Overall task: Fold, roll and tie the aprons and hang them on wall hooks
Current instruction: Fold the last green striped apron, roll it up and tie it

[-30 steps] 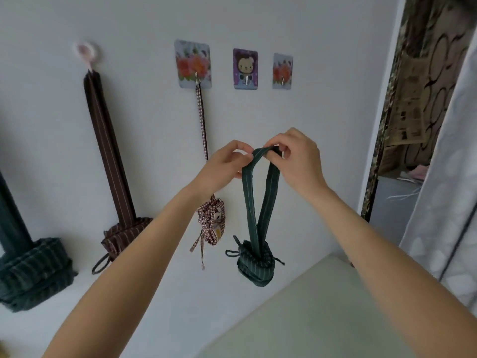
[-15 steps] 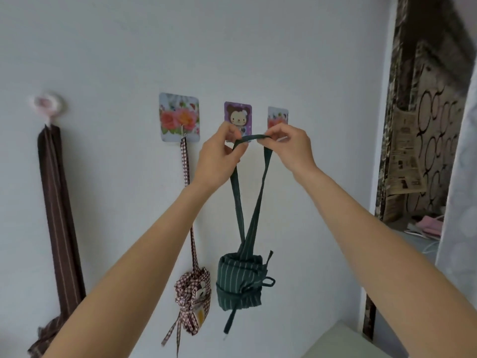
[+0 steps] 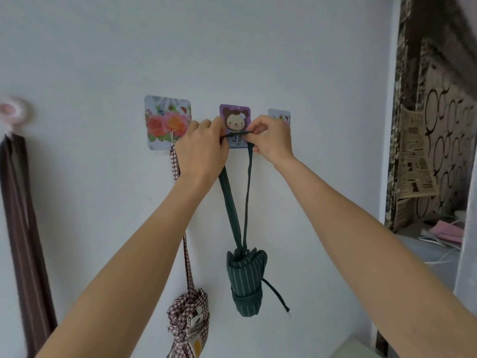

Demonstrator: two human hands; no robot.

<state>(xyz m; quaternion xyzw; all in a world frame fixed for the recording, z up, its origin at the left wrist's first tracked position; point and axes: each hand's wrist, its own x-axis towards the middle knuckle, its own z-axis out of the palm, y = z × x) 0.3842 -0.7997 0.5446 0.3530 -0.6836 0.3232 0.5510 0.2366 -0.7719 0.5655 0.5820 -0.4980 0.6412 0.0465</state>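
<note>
A rolled, tied dark green striped apron (image 3: 246,281) hangs by its neck strap (image 3: 232,200) below my hands. My left hand (image 3: 200,148) and my right hand (image 3: 271,139) each pinch the top of that strap and hold it stretched flat across the purple bear hook (image 3: 235,117), right at its metal prong. Whether the strap sits on the prong I cannot tell. A rolled red checked apron (image 3: 189,324) hangs from the flower hook (image 3: 166,120) to the left.
A brown striped apron strap (image 3: 19,215) hangs from a pink hook (image 3: 10,112) at far left. A third small flower hook (image 3: 280,116) is partly behind my right hand. A doorway with patterned wallpaper (image 3: 436,140) opens on the right.
Both hands have raised the green apron's strap from chest height up to the bear hook, and the rolled bundle has risen with it. The view has tilted upward.
</note>
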